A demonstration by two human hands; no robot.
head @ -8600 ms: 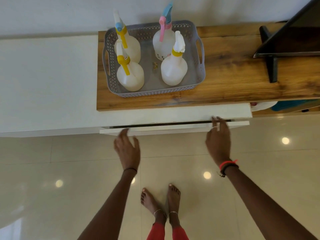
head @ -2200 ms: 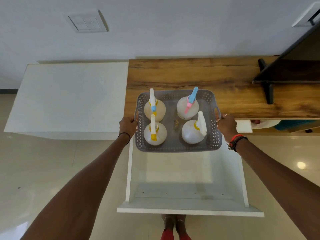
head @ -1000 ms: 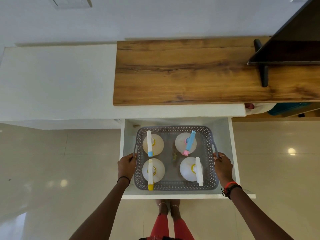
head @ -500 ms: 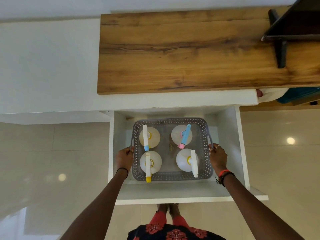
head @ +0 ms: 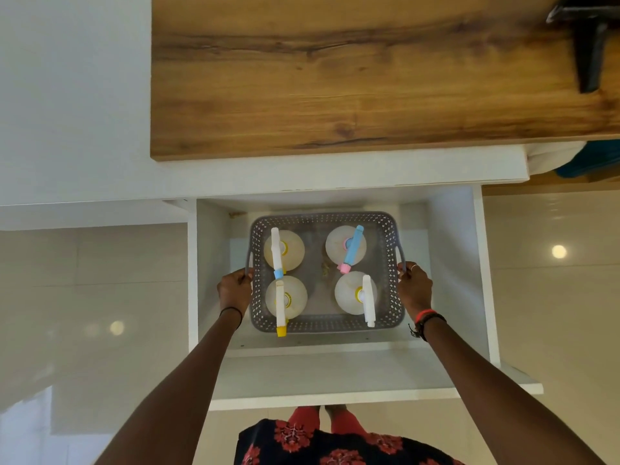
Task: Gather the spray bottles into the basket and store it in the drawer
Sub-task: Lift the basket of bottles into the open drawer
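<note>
A grey perforated basket [head: 324, 325] sits low inside the open white drawer [head: 369, 377], near its back. Several white spray bottles stand upright in it: one with a blue-tipped head [head: 283, 250], one with a blue and pink head [head: 345, 246], one with a yellow tip [head: 286, 297] and one with a white head [head: 356, 293]. My left hand [head: 235, 288] grips the basket's left handle. My right hand [head: 414, 287] grips the right handle.
Above the drawer runs a wooden top [head: 335, 75] on a white cabinet [head: 73, 95]. A black stand [head: 590, 45] rests at the top's right end. Glossy tiled floor [head: 67, 297] lies on both sides. The drawer front [head: 369, 394] juts toward my legs.
The basket of bottles came off the wooden top and down into the opened drawer. Over the last second it sank lower and further back, both hands still on its handles.
</note>
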